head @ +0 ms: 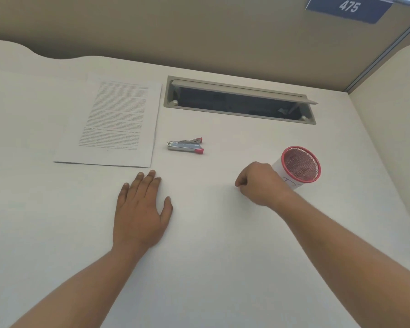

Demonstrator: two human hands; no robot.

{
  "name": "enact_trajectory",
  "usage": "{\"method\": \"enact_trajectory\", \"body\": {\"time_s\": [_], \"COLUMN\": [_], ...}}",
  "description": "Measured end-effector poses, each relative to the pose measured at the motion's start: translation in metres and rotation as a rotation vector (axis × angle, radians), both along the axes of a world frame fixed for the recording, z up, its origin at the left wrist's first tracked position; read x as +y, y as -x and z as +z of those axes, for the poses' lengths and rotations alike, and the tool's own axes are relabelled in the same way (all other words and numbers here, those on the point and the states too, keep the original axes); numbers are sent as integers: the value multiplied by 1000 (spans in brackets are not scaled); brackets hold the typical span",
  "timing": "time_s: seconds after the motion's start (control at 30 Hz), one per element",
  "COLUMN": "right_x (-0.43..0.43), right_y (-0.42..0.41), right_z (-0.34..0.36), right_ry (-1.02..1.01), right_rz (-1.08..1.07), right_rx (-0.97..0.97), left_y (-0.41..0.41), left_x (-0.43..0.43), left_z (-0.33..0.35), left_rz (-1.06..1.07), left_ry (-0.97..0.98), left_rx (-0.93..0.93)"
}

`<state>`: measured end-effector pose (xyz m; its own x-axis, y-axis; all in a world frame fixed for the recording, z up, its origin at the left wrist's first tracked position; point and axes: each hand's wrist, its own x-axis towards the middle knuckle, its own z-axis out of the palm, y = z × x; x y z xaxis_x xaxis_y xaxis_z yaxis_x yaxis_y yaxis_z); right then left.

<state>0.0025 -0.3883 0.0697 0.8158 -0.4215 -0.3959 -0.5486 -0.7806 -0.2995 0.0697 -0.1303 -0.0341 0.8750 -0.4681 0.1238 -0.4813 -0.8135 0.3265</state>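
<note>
My left hand lies flat on the white desk, palm down with fingers straight, just below a printed sheet of paper. My right hand rests on the desk with its fingers curled under and nothing visible in it. It sits right beside a red mesh pen cup with a white label. A small silver stapler with red tips lies between the paper and the cup, above both hands and touched by neither.
An open cable hatch with a raised lid is set into the desk behind the stapler. Beige partition walls close off the back and right side. A blue sign reading 475 hangs at the top right.
</note>
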Motion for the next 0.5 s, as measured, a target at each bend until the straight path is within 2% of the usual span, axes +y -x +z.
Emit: {"method": "enact_trajectory", "body": {"time_s": [0.17,0.33,0.5], "right_x": [10,18,15], "right_y": [4,9,10], "right_z": [-21,-23,-21], "right_ry": [146,255,143], "right_rz": [50,68,80], "right_rx": [56,20,47], "left_y": [0,0,0], "left_x": [-1,-1,0], "left_z": [1,0,-1], "left_rz": [1,3,4], "left_ry": [4,7,3], "left_rx": [2,-3,-12]}}
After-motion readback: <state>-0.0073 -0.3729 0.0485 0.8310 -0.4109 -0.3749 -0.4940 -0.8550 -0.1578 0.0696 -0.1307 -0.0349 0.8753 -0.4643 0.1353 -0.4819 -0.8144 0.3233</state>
